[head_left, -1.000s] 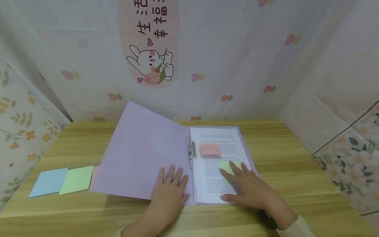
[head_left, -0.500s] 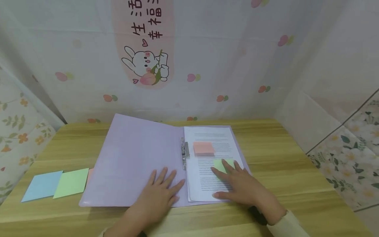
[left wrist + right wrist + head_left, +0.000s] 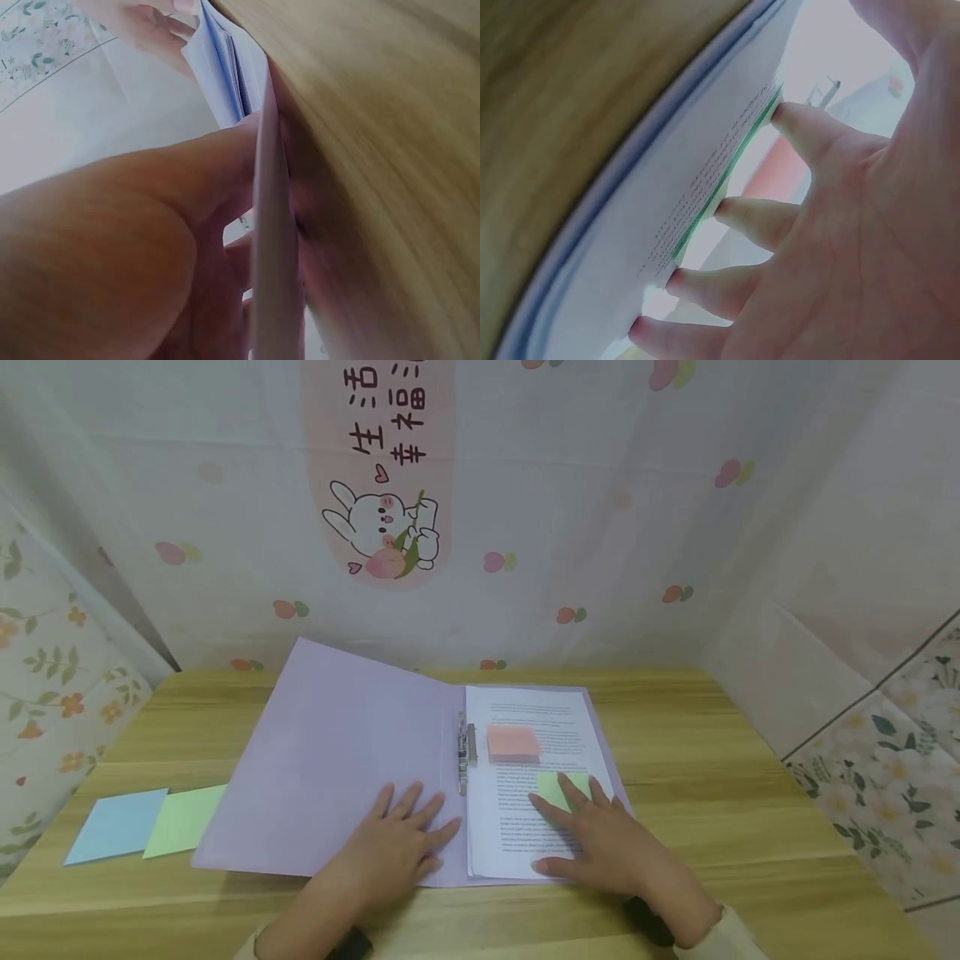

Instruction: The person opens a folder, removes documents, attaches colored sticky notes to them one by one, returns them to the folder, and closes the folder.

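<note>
A lilac ring binder (image 3: 330, 752) lies spread on the table, its left cover tilted up off the wood. Printed sheets (image 3: 517, 827) fill its right side beside a metal clip (image 3: 462, 752). On the top sheet are a pink sticky-note pad (image 3: 513, 742) and, lower down, a green sticky-note pad (image 3: 551, 789). My left hand (image 3: 390, 843) rests on the cover's inner side near the spine, fingers spread. With fingers spread, my right hand (image 3: 607, 839) rests on the green pad and the page, hiding part of both; the right wrist view shows the fingertips (image 3: 724, 206) touching there.
Left of the binder, a blue sticky-note pad (image 3: 116, 827) and another green pad (image 3: 180, 822) lie on the wooden table (image 3: 720, 793); the cover overlaps the latter's edge. A patterned curtain (image 3: 585, 510) hangs behind the table.
The left cover came down flatter, then lifted slightly again. My left hand slid a little left on it with fingers spreading. The right hand stays on the green pad.
</note>
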The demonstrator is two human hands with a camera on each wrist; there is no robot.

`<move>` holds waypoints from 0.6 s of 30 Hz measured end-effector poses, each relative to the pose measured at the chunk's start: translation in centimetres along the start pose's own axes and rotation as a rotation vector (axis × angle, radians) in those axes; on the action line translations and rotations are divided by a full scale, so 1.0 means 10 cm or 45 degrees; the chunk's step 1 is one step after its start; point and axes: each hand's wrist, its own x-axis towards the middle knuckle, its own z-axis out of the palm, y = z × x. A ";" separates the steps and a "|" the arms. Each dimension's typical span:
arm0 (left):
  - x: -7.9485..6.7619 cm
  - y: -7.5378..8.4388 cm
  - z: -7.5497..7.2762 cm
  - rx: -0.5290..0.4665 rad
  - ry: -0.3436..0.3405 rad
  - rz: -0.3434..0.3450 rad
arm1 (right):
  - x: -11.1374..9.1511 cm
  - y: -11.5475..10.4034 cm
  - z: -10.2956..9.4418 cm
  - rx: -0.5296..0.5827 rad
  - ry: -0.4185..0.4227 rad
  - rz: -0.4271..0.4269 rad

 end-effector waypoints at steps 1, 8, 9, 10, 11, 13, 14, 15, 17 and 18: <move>0.00 0.00 0.00 -0.004 -0.006 0.002 | 0.00 0.01 0.00 0.004 0.003 -0.007; 0.00 0.01 -0.03 -0.047 -0.010 0.006 | -0.01 0.04 0.00 0.040 0.022 -0.053; 0.00 0.01 -0.04 -0.068 -0.012 -0.003 | -0.01 0.04 -0.01 0.039 0.024 -0.053; 0.01 0.01 -0.04 -0.083 -0.012 -0.010 | -0.01 0.03 -0.01 0.033 0.026 -0.053; 0.01 0.02 -0.06 -0.103 -0.021 -0.027 | -0.01 0.03 -0.01 0.030 0.028 -0.052; 0.04 0.03 -0.09 -0.137 -0.044 -0.064 | -0.01 0.02 -0.01 0.019 0.032 -0.055; 0.06 0.05 -0.12 -0.150 -0.066 -0.085 | -0.01 0.02 -0.02 0.011 0.040 -0.063; 0.09 0.05 -0.15 -0.157 -0.094 -0.106 | 0.00 0.02 -0.02 0.000 0.043 -0.069; 0.15 0.06 -0.25 -0.179 -0.180 -0.166 | 0.00 0.02 -0.02 -0.008 0.052 -0.086; 0.19 0.05 -0.31 -0.189 -0.243 -0.185 | 0.00 0.03 -0.02 -0.015 0.057 -0.095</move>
